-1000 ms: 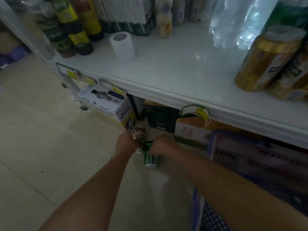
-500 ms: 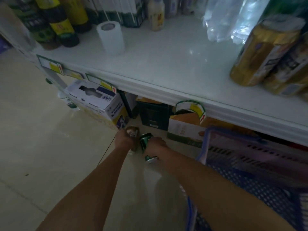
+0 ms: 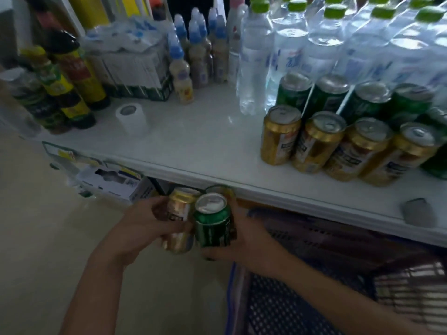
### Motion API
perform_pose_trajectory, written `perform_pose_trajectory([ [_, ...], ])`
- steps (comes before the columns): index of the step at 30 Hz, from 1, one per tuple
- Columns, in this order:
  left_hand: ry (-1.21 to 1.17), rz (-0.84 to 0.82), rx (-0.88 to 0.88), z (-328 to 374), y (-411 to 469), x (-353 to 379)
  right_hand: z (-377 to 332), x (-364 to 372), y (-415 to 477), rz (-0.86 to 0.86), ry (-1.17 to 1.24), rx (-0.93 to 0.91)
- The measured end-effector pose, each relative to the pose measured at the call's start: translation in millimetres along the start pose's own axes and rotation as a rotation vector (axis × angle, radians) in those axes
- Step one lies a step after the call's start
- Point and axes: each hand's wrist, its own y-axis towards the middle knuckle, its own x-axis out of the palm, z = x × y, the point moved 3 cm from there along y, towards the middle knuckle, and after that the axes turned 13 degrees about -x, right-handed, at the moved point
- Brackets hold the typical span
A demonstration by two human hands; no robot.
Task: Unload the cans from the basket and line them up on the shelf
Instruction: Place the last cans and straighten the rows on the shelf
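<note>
While cans (image 3: 319, 141) already stand in rows at right on the shelf (image 3: 193, 146), the left hand (image 3: 147, 226) grips a gold can (image 3: 177, 213) and the right hand (image 3: 244, 238) a green can (image 3: 211, 223), not yet shelved.

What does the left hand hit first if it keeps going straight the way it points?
Probably the front edge of the shelf. The left hand, holding a gold can, points up and forward from below that edge, and depth is unclear. Higher up, the bare shelf top looks free.
</note>
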Motion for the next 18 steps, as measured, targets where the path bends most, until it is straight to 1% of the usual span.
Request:
perform_pose_trajectory([
  [3,0.021,-0.132,0.140,40.1,-21.7,24.0,-29.5,-45.2,-44.0,0.088,-0.028,-0.016],
  [6,0.079,-0.212,0.254,79.1,-33.3,54.0,-44.1,-88.9,-82.2,0.231,-0.031,-0.033],
  [9,0.117,-0.247,0.346,117.6,-40.4,90.9,-49.7,-130.8,-118.1,0.375,-0.051,-0.051],
  [13,0.146,-0.311,0.447,155.2,-48.7,135.7,-48.6,-185.1,-170.1,0.614,-0.134,-0.054],
  [15,0.165,-0.308,0.481,163.0,-49.4,150.7,-44.9,-207.6,-193.0,0.717,-0.111,-0.043],
  [18,0.139,-0.268,0.516,164.7,-50.3,169.0,-37.1,-235.4,-223.0,0.840,-0.168,-0.032],
])
